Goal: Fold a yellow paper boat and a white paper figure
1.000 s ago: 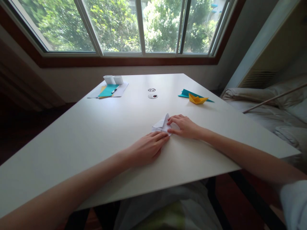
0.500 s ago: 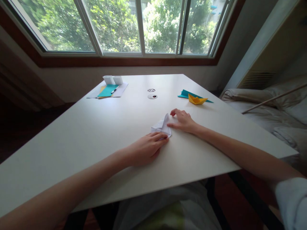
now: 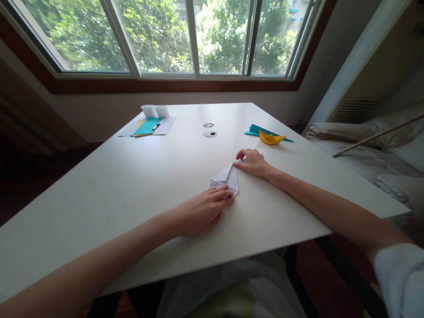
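Head view: the left hand (image 3: 203, 211) lies flat, fingers extended, across the folded white paper (image 3: 229, 177); the right hand (image 3: 252, 162) touches its far tip, whether pinching cannot be told.

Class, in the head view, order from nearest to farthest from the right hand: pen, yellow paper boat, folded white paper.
1. Folded white paper, at the right hand
2. Yellow paper boat, farther back, right side
3. Pen, far left
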The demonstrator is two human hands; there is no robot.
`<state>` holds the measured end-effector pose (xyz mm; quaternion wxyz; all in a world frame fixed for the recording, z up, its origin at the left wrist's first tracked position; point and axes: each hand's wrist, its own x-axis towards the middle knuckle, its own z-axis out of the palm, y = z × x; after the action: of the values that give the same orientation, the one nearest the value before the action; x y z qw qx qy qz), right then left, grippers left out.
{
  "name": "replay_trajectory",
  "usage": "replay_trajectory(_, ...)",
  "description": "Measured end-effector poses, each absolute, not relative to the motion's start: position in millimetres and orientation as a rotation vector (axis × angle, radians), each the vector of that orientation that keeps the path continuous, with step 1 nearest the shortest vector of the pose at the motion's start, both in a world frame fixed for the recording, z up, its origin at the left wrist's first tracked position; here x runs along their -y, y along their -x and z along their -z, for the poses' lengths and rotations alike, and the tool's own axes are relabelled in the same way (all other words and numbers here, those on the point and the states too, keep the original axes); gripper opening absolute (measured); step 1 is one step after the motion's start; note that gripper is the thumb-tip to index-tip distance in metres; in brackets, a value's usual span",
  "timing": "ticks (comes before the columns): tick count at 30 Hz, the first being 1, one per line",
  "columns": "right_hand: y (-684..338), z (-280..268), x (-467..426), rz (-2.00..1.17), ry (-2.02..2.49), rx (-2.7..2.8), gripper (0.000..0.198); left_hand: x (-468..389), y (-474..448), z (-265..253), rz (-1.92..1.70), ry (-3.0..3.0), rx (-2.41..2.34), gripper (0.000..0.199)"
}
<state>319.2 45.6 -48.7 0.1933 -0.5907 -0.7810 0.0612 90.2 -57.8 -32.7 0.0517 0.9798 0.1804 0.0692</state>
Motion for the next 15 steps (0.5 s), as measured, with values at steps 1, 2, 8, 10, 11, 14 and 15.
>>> replay_trajectory(1, -319, 49, -46, -0.159, 1.653, 2.197, 0.03, 58, -90, 33, -0.217, -2.975, -0.549, 0.047)
replay_trajectory(2, -320, 49, -45, -0.142, 1.637, 2.205, 0.028, 58, -90, 33, -0.223, -2.97, -0.552, 0.048)
replay_trajectory(8, -326, 46, -33, 0.006, 1.097, 2.423, 0.027, 58, -90, 33, -0.246, -2.944, -0.568, 0.048)
replay_trajectory(10, -327, 45, -28, -0.025, 0.899, 2.535, 0.027, 58, -89, 33, -0.253, -2.935, -0.562, 0.048)
replay_trajectory(11, -327, 45, -26, -0.055, 0.832, 2.573, 0.027, 58, -89, 33, -0.259, -2.929, -0.556, 0.048)
replay_trajectory(14, -326, 46, -23, -0.14, 0.75, 2.615, 0.025, 59, -89, 29, -0.267, -2.9, -0.551, 0.045)
replay_trajectory(15, -326, 46, -23, -0.158, 0.745, 2.617, 0.025, 59, -89, 28, -0.273, -2.883, -0.569, 0.044)
